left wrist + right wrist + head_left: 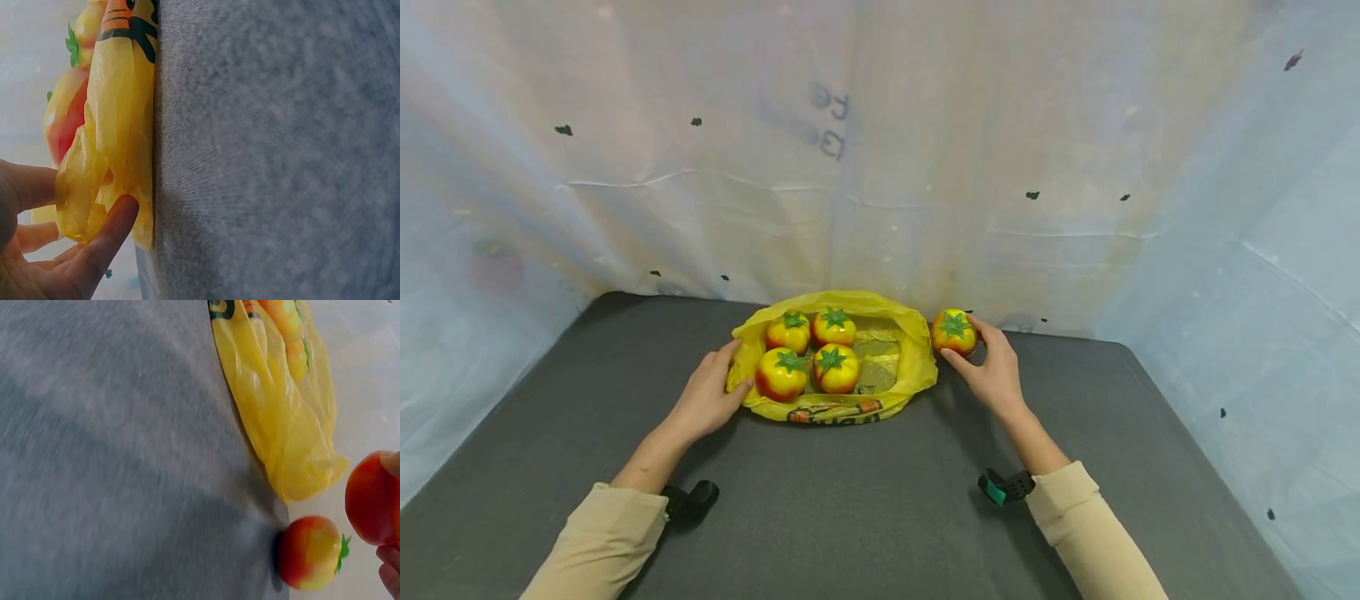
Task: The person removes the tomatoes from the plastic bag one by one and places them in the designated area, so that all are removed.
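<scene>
A yellow plastic bag [917, 354] lies with its mouth spread wide on the dark table. Inside it several red-and-yellow tomatoes [781, 375] with green star-shaped tops sit toward the left. My left hand [711, 387] holds the bag's left edge; in the left wrist view the yellow film [78, 181] passes between thumb and fingers. Just past the bag's right end, my right hand [992, 371] grips another tomato [953, 329] between thumb and fingers. The right wrist view shows this held tomato [369, 500] raised, and a further tomato [309, 553] resting on the table near the bag.
The grey-black table [850, 508] stretches toward me and to both sides. Pale plastic sheeting [925, 167] hangs behind its back edge and along the sides. Dark wrist straps [692, 502] are on both forearms, at the beige sleeves [1097, 525].
</scene>
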Demonstrator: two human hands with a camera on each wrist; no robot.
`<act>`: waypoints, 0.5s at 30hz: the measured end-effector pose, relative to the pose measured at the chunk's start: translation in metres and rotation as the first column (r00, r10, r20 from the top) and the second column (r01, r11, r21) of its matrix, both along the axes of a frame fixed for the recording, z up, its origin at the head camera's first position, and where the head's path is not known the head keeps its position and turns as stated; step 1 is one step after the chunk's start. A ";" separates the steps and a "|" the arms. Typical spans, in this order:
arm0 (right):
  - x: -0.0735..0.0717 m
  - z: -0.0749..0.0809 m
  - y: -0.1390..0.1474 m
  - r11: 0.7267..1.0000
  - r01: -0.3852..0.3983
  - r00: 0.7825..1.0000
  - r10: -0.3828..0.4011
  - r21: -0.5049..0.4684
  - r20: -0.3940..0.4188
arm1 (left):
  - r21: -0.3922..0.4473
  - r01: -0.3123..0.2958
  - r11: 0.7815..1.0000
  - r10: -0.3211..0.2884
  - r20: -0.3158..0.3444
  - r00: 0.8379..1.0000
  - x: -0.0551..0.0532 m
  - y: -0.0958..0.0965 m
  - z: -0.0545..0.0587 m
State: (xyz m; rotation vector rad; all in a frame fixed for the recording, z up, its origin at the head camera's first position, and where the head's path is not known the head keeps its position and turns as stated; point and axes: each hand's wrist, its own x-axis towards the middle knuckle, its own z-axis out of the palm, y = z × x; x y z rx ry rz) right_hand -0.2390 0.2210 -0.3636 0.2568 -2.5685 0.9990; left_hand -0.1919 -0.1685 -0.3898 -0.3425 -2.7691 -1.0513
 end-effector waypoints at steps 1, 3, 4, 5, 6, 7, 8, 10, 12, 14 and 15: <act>0.001 0.000 0.002 1.000 0.004 1.000 -0.004 0.001 0.000 | -0.001 0.001 1.000 -0.001 0.001 1.000 0.000 0.000 0.000; 0.003 0.002 0.006 1.000 0.012 1.000 -0.012 0.002 0.001 | -0.003 0.002 1.000 -0.002 0.002 1.000 0.000 0.000 0.000; 0.003 0.002 0.009 1.000 0.019 1.000 -0.019 0.006 0.004 | -0.003 0.001 1.000 -0.001 0.003 1.000 0.000 -0.001 0.000; 0.004 0.003 0.011 1.000 0.023 1.000 -0.023 0.009 0.005 | -0.004 0.001 1.000 -0.001 0.005 1.000 0.000 -0.001 0.000; 0.005 0.003 0.013 1.000 0.028 1.000 -0.028 0.011 0.006 | -0.005 0.000 1.000 0.000 0.007 1.000 0.000 -0.001 -0.001; 0.005 0.004 0.015 0.999 0.032 0.999 -0.032 0.014 0.006 | -0.006 0.000 1.000 0.000 0.007 1.000 0.000 -0.001 -0.001; 0.006 0.004 0.017 0.999 0.036 0.999 -0.036 0.017 0.006 | -0.006 0.000 1.000 0.000 0.008 1.000 -0.001 -0.001 -0.001; 0.006 0.003 0.022 0.999 0.044 0.999 -0.044 0.024 0.007 | -0.007 -0.001 1.000 0.001 0.009 1.000 -0.001 -0.001 -0.001; 0.007 0.003 0.026 0.998 0.053 0.999 -0.053 0.032 0.006 | -0.007 -0.001 1.000 0.001 0.011 1.000 -0.001 -0.001 -0.001; 0.008 0.002 0.030 0.997 0.064 0.998 -0.064 0.039 0.007 | -0.006 0.000 1.000 0.000 0.015 1.000 -0.001 -0.001 -0.001; 0.009 0.002 0.033 0.997 0.069 0.998 -0.070 0.042 0.009 | -0.006 0.000 1.000 0.000 0.017 1.000 -0.001 0.000 -0.001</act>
